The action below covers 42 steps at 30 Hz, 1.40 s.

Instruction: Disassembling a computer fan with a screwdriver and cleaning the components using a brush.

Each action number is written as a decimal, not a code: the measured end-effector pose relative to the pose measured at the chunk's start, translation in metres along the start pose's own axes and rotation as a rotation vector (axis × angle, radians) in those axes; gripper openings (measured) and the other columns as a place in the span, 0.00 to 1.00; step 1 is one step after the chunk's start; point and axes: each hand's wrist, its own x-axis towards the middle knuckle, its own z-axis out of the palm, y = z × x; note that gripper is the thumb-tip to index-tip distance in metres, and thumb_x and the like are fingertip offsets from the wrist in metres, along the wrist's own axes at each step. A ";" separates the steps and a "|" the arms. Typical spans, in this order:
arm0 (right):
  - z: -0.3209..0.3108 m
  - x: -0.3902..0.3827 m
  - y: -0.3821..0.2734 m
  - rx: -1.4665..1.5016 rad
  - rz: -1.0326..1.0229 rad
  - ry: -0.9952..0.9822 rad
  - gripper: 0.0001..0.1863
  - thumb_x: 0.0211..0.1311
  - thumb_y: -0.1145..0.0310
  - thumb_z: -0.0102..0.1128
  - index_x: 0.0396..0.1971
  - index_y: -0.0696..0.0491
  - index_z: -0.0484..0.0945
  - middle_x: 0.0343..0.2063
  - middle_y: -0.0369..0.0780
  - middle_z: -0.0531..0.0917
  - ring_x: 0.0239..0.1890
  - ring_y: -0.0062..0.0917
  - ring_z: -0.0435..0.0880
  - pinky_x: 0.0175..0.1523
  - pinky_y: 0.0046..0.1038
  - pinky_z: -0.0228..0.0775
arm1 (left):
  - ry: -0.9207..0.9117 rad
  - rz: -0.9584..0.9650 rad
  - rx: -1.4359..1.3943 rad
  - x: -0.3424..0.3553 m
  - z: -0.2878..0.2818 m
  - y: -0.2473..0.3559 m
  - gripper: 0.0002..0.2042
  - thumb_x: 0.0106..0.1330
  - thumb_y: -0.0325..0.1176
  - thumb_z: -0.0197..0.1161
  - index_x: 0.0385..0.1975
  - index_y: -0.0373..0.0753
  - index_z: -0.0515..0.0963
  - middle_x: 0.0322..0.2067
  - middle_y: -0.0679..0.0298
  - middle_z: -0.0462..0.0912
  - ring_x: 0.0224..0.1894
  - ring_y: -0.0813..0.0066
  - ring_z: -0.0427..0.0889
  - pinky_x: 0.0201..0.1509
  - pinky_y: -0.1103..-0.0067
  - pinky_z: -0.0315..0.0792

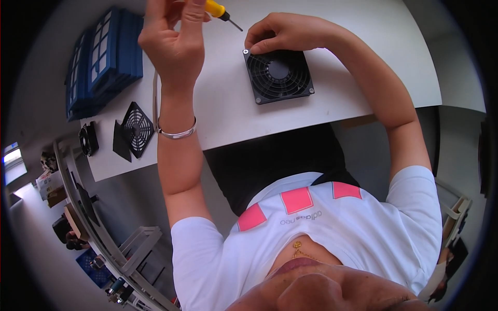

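Note:
My left hand [176,41] is raised at the top, left of centre, closed round a screwdriver [218,11] with a yellow and black handle; its metal tip points down-right. My right hand [282,31] has its thumb and curled fingers on the upper-left corner of a square black fan [280,78] lying flat on the white table [228,114]. The fan has a round ringed grille. A silver screw head [246,52] shows at that corner beside my thumb, and others sit at the lower corners.
Blue plastic organisers [101,57] stand at the table's left. Below them lie a loose black grille [138,130], a flat black piece [121,140] and a smaller black fan [89,139]. A metal rack [140,241] with assorted items is at the lower left. My torso is below the table's near edge.

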 end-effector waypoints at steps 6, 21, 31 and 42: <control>0.009 0.006 0.000 -0.021 -0.011 0.065 0.20 0.64 0.47 0.66 0.41 0.49 0.88 0.38 0.40 0.88 0.40 0.28 0.86 0.51 0.24 0.76 | 0.098 0.038 0.104 -0.002 0.002 -0.005 0.11 0.74 0.38 0.61 0.49 0.39 0.77 0.33 0.67 0.81 0.30 0.87 0.77 0.31 0.91 0.72; -0.030 0.016 0.036 0.398 0.222 -0.052 0.17 0.74 0.61 0.57 0.46 0.61 0.82 0.27 0.32 0.78 0.28 0.16 0.72 0.34 0.21 0.66 | 0.234 -0.131 0.061 -0.002 -0.012 -0.004 0.15 0.72 0.40 0.64 0.51 0.38 0.79 0.39 0.60 0.87 0.37 0.77 0.84 0.39 0.87 0.78; -0.028 0.017 0.030 0.378 0.250 -0.024 0.15 0.72 0.64 0.57 0.45 0.61 0.82 0.27 0.33 0.78 0.27 0.16 0.72 0.34 0.20 0.65 | 0.050 -0.048 0.144 -0.002 -0.002 -0.009 0.08 0.74 0.36 0.62 0.44 0.39 0.78 0.29 0.69 0.77 0.28 0.86 0.75 0.31 0.90 0.70; -0.033 0.015 0.037 0.485 0.272 -0.076 0.15 0.73 0.63 0.57 0.48 0.60 0.80 0.28 0.32 0.78 0.28 0.15 0.74 0.34 0.18 0.66 | -0.179 -0.018 0.241 0.002 -0.013 -0.009 0.15 0.68 0.32 0.69 0.51 0.38 0.78 0.30 0.68 0.81 0.32 0.81 0.81 0.36 0.86 0.76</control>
